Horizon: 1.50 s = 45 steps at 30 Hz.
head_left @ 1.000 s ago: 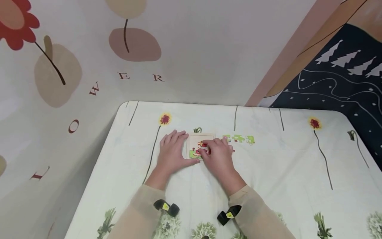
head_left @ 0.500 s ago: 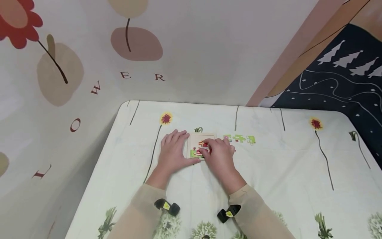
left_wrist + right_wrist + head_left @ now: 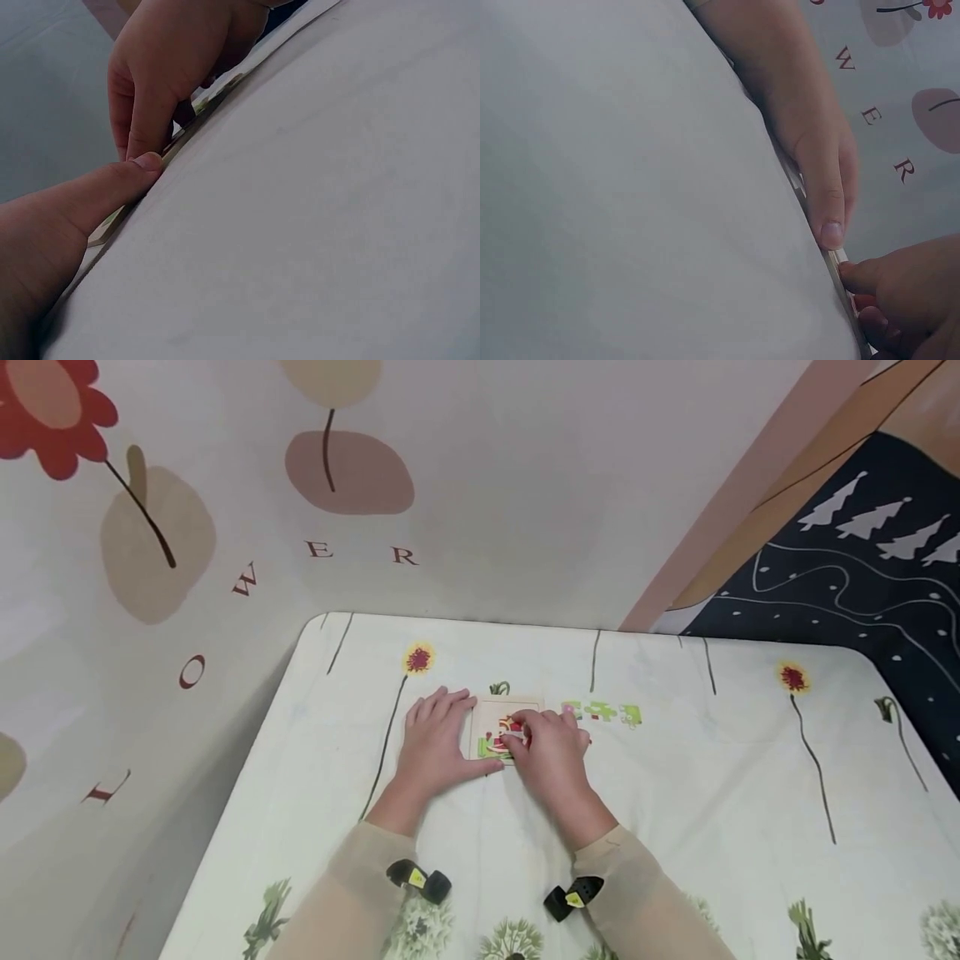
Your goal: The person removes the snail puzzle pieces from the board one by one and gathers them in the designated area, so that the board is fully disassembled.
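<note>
A small square wooden jigsaw tray lies on the cloth in the head view. Red and green puzzle pieces fill its lower part; bare wood shows above. My left hand rests spread along the tray's left side, fingertips at the upper left corner. Its straight thumb lies against the near edge. With bent thumb and index finger, my right hand pinches a red puzzle piece over the pieces in the tray. This hand hides the tray's right part.
Several loose green puzzle pieces lie in a row right of the tray. A bit of red shows beside the right hand. The flower-printed cloth covers the table, which meets a painted wall at the back.
Both hands and the tray stay in place. The head view has shifted slightly.
</note>
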Each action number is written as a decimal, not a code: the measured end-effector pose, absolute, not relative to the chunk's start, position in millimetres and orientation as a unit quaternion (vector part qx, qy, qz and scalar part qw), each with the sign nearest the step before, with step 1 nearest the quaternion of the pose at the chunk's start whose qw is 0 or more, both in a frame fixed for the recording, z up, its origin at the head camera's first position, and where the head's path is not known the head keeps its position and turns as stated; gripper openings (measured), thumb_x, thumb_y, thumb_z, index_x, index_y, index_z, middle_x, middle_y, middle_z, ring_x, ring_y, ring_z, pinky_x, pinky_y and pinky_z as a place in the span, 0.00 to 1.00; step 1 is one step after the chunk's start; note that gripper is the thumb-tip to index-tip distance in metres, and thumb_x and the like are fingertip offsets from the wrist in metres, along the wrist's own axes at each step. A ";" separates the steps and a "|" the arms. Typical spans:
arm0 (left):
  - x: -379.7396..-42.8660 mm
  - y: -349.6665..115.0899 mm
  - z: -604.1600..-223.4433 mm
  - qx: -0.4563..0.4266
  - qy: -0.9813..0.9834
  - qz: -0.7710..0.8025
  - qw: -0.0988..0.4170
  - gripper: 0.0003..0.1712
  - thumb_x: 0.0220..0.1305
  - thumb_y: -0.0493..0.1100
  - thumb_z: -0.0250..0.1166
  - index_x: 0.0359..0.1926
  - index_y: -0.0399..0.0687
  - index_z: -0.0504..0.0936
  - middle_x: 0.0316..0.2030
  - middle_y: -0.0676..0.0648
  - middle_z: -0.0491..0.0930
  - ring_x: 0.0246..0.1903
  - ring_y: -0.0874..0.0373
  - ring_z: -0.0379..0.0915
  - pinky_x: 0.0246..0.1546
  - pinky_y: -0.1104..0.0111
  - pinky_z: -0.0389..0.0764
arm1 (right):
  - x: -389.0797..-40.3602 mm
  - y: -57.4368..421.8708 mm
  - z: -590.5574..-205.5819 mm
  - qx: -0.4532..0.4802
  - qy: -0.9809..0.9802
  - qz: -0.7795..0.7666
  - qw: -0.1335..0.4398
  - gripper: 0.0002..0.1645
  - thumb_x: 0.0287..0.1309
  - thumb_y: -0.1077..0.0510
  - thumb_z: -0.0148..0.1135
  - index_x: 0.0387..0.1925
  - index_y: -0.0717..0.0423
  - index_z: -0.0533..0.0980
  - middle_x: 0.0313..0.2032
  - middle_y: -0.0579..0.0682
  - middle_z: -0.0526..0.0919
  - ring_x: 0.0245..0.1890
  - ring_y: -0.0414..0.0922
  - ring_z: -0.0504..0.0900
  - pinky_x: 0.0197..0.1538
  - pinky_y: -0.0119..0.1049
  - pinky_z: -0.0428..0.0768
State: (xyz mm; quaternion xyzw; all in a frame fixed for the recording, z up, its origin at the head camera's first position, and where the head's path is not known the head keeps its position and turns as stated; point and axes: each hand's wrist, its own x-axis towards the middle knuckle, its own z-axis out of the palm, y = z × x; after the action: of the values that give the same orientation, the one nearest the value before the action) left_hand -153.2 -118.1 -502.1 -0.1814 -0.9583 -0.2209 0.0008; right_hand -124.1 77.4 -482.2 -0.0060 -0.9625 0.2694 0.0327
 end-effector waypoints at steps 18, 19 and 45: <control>-153.1 -117.8 -502.7 -0.179 -0.959 -0.222 -0.002 0.63 0.48 0.77 0.77 0.77 0.48 0.71 0.78 0.47 0.65 0.81 0.43 0.48 0.78 0.42 0.47 | -121.8 72.5 -484.6 -0.011 -0.956 0.288 0.049 0.21 0.65 0.52 0.77 0.56 0.50 0.80 0.42 0.49 0.83 0.53 0.55 0.71 0.57 0.59 0.65; -152.9 -117.8 -502.5 -0.179 -0.959 -0.222 -0.003 0.63 0.48 0.77 0.77 0.77 0.48 0.71 0.78 0.47 0.65 0.81 0.43 0.48 0.78 0.42 0.47 | -120.7 71.8 -485.0 -0.009 -0.956 0.289 0.055 0.20 0.65 0.53 0.77 0.55 0.50 0.80 0.45 0.50 0.84 0.54 0.55 0.71 0.58 0.59 0.64; -154.5 -118.6 -501.4 -0.185 -0.958 -0.218 0.004 0.62 0.49 0.79 0.75 0.76 0.48 0.72 0.78 0.46 0.66 0.80 0.43 0.49 0.78 0.42 0.47 | -115.0 79.3 -496.0 0.049 -0.892 0.420 0.161 0.30 0.43 0.58 0.89 0.52 0.52 0.90 0.40 0.45 0.92 0.43 0.47 0.82 0.58 0.52 0.71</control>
State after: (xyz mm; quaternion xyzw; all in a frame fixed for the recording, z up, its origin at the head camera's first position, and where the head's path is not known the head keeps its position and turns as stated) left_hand -154.5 -118.6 -501.4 -0.1850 -0.9582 -0.2183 0.0038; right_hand -115.0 79.3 -496.0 0.0490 -0.8918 0.4201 0.1610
